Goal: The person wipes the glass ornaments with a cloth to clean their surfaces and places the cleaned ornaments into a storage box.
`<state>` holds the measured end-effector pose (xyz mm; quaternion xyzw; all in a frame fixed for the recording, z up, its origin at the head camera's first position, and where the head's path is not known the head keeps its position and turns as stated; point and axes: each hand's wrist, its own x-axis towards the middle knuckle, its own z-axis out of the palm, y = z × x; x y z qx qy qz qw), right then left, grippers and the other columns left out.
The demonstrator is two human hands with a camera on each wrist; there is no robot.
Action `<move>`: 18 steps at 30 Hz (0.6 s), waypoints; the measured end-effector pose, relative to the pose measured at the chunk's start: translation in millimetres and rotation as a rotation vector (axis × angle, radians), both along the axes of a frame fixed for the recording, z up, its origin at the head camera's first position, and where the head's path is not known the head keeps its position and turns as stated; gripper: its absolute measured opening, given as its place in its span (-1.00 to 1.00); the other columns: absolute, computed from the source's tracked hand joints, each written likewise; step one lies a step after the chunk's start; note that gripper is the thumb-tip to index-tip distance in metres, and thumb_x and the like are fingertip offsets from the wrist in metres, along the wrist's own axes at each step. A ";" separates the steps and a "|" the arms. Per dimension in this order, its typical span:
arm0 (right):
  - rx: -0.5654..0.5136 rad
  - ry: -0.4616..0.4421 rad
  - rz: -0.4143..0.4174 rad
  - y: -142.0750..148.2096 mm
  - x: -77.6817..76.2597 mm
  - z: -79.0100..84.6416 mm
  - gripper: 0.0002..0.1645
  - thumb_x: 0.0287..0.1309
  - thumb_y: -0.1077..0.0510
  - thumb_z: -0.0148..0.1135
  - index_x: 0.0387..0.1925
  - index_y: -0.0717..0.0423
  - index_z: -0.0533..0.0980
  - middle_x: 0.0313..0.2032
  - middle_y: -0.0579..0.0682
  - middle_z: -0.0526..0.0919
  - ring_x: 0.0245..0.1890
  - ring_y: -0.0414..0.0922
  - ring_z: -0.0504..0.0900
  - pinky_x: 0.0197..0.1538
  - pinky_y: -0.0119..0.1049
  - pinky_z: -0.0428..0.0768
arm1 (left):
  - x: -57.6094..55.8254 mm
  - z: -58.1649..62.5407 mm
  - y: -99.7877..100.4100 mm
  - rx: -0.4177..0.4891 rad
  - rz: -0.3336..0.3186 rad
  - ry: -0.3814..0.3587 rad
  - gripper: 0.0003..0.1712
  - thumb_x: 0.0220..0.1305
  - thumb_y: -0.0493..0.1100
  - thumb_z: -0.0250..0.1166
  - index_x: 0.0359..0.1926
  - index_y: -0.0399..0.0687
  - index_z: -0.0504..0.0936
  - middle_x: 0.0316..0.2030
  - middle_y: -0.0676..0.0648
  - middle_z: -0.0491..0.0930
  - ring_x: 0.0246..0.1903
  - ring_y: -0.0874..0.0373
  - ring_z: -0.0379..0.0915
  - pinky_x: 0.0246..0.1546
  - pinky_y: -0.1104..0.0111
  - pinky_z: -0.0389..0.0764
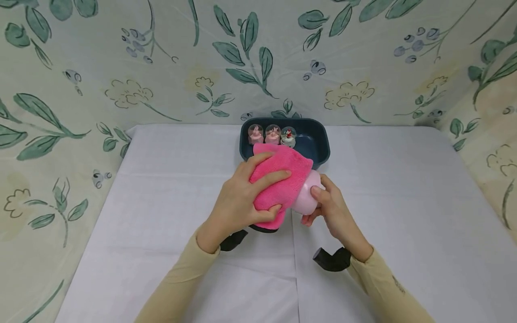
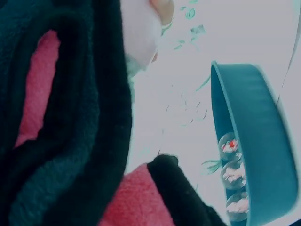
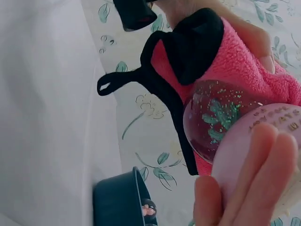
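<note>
My right hand (image 1: 337, 215) grips a large snow globe by its pale pink base (image 1: 304, 201), which is tilted above the table. In the right wrist view, the clear dome (image 3: 214, 117) shows green glitter, and the base carries gold lettering. A bright pink cloth (image 1: 296, 163) with black edging and a hanging loop (image 3: 117, 79) lies against the dome. My left hand (image 1: 242, 193) holds this cloth around the globe, fingers bent over it. From the head view the dome is hidden by the cloth, which also fills much of the left wrist view.
Behind the hands stands a dark blue tray (image 1: 321, 143). Three small snow globes, two pinkish (image 1: 256, 133) and one with a red figure (image 1: 288, 137), stand in its left part. A white cloth covers the table (image 1: 181, 179); a leaf-patterned curtain (image 1: 161, 67) hangs behind.
</note>
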<state>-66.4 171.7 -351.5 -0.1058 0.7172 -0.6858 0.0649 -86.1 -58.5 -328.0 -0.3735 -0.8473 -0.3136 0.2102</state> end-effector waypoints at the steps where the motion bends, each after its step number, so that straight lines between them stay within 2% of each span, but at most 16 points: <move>1: 0.011 -0.025 0.016 0.2 -0.5 0.2 -0.43 0.22 -0.10 -0.06 0.05 0.27 0.23 -0.35 0.20 0.56 -0.68 0.04 0.61 -0.56 -0.17 0.63 | 0.2 -0.3 -0.1 -0.001 0.002 0.004 -0.28 -0.14 0.01 0.46 0.16 0.13 0.53 0.24 -0.15 0.26 0.20 0.03 0.20 -0.20 0.24 0.63; 2: 0.027 -0.036 0.034 0.8 -1.1 0.6 -0.38 0.23 -0.15 -0.10 0.07 0.27 0.23 -0.37 0.22 0.55 -0.69 0.04 0.60 -0.57 -0.16 0.63 | 0.4 -0.7 -0.4 0.007 0.003 -0.003 -0.28 -0.15 0.01 0.45 0.16 0.13 0.54 0.25 -0.14 0.26 0.20 0.03 0.20 -0.20 0.25 0.62; 4: 0.070 -0.031 0.088 3.2 -2.0 2.5 -0.31 0.26 -0.19 -0.03 0.14 0.28 0.18 -0.35 0.23 0.56 -0.65 0.06 0.62 -0.52 -0.16 0.64 | 0.3 -1.1 -1.8 0.054 0.013 -0.048 -0.29 -0.16 -0.01 0.45 0.15 0.13 0.54 0.26 -0.11 0.26 0.22 0.07 0.18 -0.18 0.26 0.62; 7: 0.159 0.021 0.156 7.9 -2.3 7.3 -0.21 0.19 -0.04 0.25 0.27 0.22 0.12 -0.28 0.23 0.59 -0.53 0.03 0.66 -0.41 -0.16 0.66 | -0.9 -0.5 -6.0 0.178 0.001 -0.160 -0.29 -0.17 -0.06 0.43 0.15 0.12 0.53 0.28 -0.03 0.23 0.23 0.13 0.16 -0.17 0.26 0.61; 10: 0.292 0.185 0.170 10.8 -2.2 13.0 0.00 -0.10 0.18 0.51 0.31 0.17 0.13 -0.11 0.13 0.56 -0.36 -0.07 0.65 -0.32 -0.23 0.66 | -1.7 2.5 -10.7 0.285 -0.042 -0.256 -0.30 -0.16 -0.09 0.41 0.14 0.12 0.53 0.30 0.04 0.21 0.24 0.16 0.15 -0.17 0.26 0.61; 13: 0.382 0.416 0.123 11.8 -2.0 16.7 0.19 -0.34 0.27 0.62 0.36 0.15 0.15 0.06 0.07 0.46 -0.20 -0.12 0.58 -0.25 -0.33 0.64 | -2.0 5.4 -12.7 0.315 -0.086 -0.305 -0.33 -0.11 -0.07 0.38 0.15 0.12 0.53 0.30 0.08 0.21 0.24 0.17 0.16 -0.15 0.25 0.60; 16: 0.371 0.588 0.095 11.6 -3.3 16.9 0.24 -0.34 0.01 0.63 0.37 0.18 0.15 0.15 0.11 0.39 -0.11 -0.11 0.53 -0.16 -0.42 0.60 | -0.9 7.2 -12.5 0.308 -0.097 -0.325 -0.35 -0.08 -0.06 0.36 0.15 0.12 0.52 0.30 0.09 0.21 0.24 0.18 0.15 -0.13 0.26 0.59; 18: 0.338 0.645 0.083 12.0 -4.1 15.2 0.20 -0.31 -0.13 0.57 0.34 0.24 0.20 0.10 0.14 0.43 -0.15 -0.11 0.55 -0.15 -0.46 0.59 | 0.6 7.7 -11.1 0.298 -0.086 -0.332 -0.35 -0.07 -0.05 0.36 0.16 0.12 0.51 0.29 0.08 0.20 0.23 0.18 0.16 -0.14 0.27 0.59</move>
